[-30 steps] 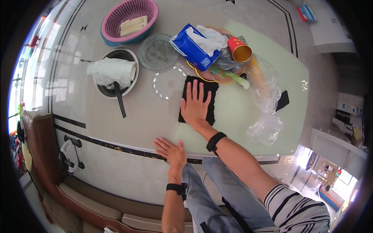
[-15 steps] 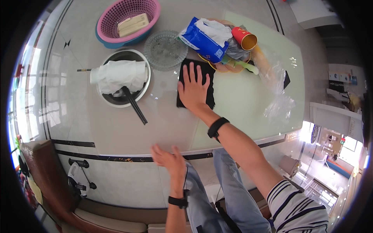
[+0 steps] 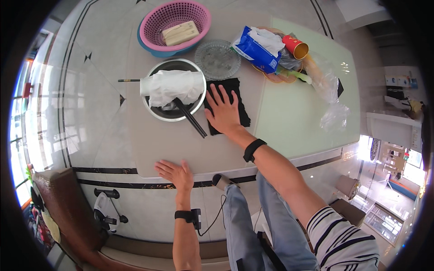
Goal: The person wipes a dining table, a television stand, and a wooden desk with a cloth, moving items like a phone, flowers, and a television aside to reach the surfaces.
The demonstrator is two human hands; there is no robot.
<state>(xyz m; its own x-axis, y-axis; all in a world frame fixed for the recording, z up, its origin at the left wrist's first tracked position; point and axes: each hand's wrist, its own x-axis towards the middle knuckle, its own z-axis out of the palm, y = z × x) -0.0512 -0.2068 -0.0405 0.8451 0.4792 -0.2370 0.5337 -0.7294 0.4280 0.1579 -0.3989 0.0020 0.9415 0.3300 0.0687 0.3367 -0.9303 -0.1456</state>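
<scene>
My right hand [image 3: 224, 113] lies flat with fingers spread on a black cloth [image 3: 243, 116] on the table [image 3: 167, 142]. The cloth's left edge is beside a steel bowl [image 3: 204, 97]. In that bowl sits a white tissue-wrapped bundle [image 3: 174, 86], with black chopsticks [image 3: 192, 119] leaning out over the rim. Along the table's near edge my left hand [image 3: 177, 174] is held with fingers extended, holding nothing. Whether it touches the tabletop I cannot tell.
A pink basket [image 3: 149, 31] with a pale packet stands at the far left, by a glass dish [image 3: 219, 61]. Right of it are a blue tissue pack [image 3: 260, 54], a red cup [image 3: 296, 46] and clear plastic bags [image 3: 334, 115]. A brown leather seat [image 3: 68, 207] is lower left.
My right hand and the cloth have shifted left relative to the things on the table, closer to the steel bowl. My left hand has moved left along the near edge. The view has turned too.
</scene>
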